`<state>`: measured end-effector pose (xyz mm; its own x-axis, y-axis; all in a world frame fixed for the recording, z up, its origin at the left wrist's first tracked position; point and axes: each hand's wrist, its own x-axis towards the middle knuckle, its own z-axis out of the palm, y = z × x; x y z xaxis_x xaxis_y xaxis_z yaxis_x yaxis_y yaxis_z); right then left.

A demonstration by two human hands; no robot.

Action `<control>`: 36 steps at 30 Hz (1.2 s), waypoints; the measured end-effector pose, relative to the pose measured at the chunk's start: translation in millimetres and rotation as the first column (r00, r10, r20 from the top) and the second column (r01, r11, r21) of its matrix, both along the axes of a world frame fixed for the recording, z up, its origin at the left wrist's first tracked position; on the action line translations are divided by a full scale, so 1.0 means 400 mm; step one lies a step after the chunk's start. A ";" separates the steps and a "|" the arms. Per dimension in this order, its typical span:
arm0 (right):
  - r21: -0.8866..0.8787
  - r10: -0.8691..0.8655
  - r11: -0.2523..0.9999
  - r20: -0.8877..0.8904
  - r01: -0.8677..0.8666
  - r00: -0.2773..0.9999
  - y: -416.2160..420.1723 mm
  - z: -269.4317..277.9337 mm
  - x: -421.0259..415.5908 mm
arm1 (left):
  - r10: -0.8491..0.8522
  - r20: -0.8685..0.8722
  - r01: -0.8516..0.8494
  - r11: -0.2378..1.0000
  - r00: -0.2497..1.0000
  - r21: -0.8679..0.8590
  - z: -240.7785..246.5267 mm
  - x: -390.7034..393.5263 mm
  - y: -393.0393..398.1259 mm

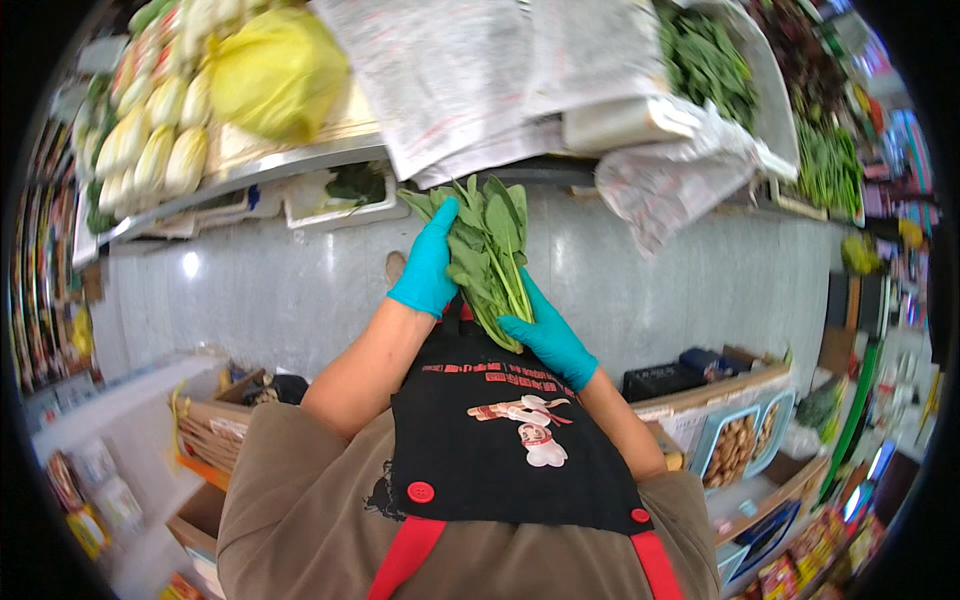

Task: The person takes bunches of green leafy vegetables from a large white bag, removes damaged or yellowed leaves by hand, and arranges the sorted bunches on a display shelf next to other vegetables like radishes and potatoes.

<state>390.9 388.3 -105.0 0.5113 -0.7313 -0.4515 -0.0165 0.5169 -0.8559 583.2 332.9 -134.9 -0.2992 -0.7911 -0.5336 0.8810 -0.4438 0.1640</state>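
Note:
Both my hands wear teal gloves and hold one bunch of leafy greens, which looks like spinach, in front of my apron. Around the leaves at the upper left is my left hand, its thumb lying over them. Lower down, my right hand grips the pale stem ends, with some fingers hidden behind the bunch. The leaves point away from me and the stems slant back toward my right.
Ahead runs a produce counter with a metal edge, Chinese cabbages, a yellow plastic bag, printed paper sheets and a bin of leafy greens. A plastic bag overhangs the edge. Below sits a white foam box. Boxes flank me behind.

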 end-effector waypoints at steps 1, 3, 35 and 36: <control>0.103 -0.090 0.991 0.076 0.082 0.993 0.011 0.001 -0.042 | -0.038 0.054 0.037 0.999 0.998 0.020 -0.010 -0.053 -0.022; 0.309 -0.291 0.926 0.212 0.218 0.933 0.031 -0.003 -0.122 | -0.171 0.064 0.171 0.985 0.983 0.006 -0.010 -0.152 -0.051; 0.458 -0.838 -0.016 0.479 0.889 -0.262 -0.065 0.007 -0.822 | -0.794 0.581 0.959 0.011 0.180 -0.283 0.070 -1.138 -0.362; 0.425 -0.842 -0.016 0.482 0.905 -0.242 -0.078 0.001 -0.855 | -0.776 0.606 0.968 0.021 0.173 -0.249 0.078 -1.167 -0.374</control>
